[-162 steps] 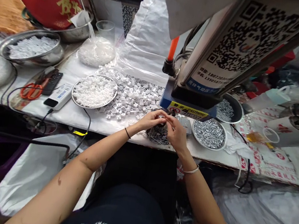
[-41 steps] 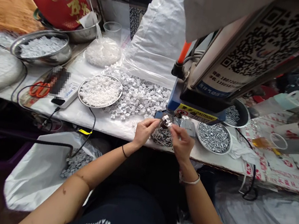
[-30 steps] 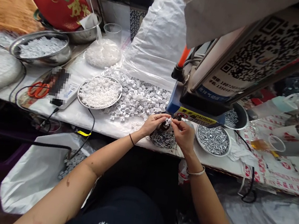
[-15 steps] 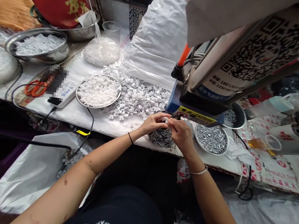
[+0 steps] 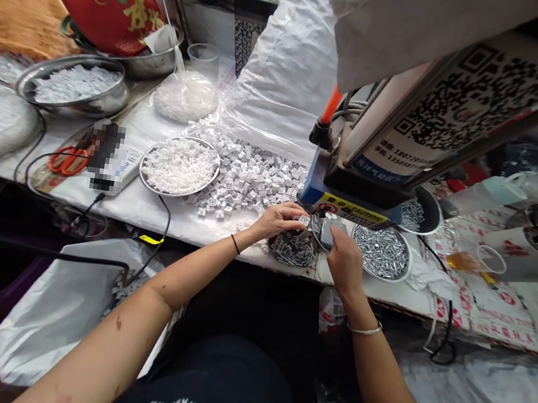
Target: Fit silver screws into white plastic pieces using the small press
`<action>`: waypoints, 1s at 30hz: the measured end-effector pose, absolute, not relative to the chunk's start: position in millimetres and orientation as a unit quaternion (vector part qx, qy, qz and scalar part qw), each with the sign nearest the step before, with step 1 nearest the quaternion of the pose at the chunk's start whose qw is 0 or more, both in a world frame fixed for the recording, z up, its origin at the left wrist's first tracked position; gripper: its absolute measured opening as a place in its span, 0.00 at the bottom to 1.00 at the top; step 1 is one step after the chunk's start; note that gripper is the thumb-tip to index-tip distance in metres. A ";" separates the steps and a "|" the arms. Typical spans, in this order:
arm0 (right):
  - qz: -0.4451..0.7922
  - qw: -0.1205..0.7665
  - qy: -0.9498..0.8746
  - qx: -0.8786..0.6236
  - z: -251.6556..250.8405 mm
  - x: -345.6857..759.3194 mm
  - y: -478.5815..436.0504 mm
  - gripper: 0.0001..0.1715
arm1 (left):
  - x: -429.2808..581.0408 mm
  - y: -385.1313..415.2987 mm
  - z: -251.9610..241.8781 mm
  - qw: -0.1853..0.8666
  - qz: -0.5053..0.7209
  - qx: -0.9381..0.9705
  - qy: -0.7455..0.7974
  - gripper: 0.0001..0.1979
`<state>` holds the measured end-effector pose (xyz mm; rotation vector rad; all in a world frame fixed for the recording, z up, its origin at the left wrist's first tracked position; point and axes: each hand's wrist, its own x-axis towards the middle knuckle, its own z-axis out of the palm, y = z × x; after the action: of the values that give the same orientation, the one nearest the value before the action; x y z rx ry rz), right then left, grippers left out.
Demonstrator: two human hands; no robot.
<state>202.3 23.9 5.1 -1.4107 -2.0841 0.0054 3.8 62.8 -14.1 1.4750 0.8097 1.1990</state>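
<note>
My left hand [image 5: 277, 221] pinches a small white plastic block [image 5: 303, 220] between thumb and fingertips, under the front of a blue press head [image 5: 350, 197]. Below it lies a dark heap of small metal pins [image 5: 293, 248] near the table edge. My right hand [image 5: 345, 261] is apart from the left, with its index finger stretched toward a grey metal block [image 5: 329, 233] beneath the press. Its other fingers are partly hidden, and I see nothing held in it. Just right of it stands a round dish of metal screws [image 5: 383, 252].
Many white plastic blocks [image 5: 257, 179] are piled behind my left hand. Left of them is a plate of white pieces [image 5: 179, 166]. Orange scissors [image 5: 69, 160], a power strip [image 5: 119, 169] and a steel bowl [image 5: 118, 95] lie farther left. A cup of amber liquid [image 5: 485, 261] stands at right.
My right hand has let go of the small block and moved right and slightly down, to the grey metal block. My left hand still holds the small block, almost in the same place.
</note>
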 end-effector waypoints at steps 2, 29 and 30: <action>-0.036 0.248 -0.792 -0.557 -13.2 219.4 19.2 0.24 | 4.2 63.5 -14.3 0.525 0.494 0.608 0.333 0.16; 0.541 0.448 -0.449 -0.552 -1.1 171.7 68.6 0.20 | 13.1 83.7 -23.2 0.705 0.497 0.380 0.335 0.17; 0.551 0.449 -0.435 -0.552 -0.7 171.3 71.6 0.19 | 11.0 83.4 -26.1 0.705 0.496 0.382 0.333 0.17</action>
<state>171.3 71.6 -0.7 -1.3665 -1.0757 1.3634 11.0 83.4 -26.1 0.8492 0.7403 1.1024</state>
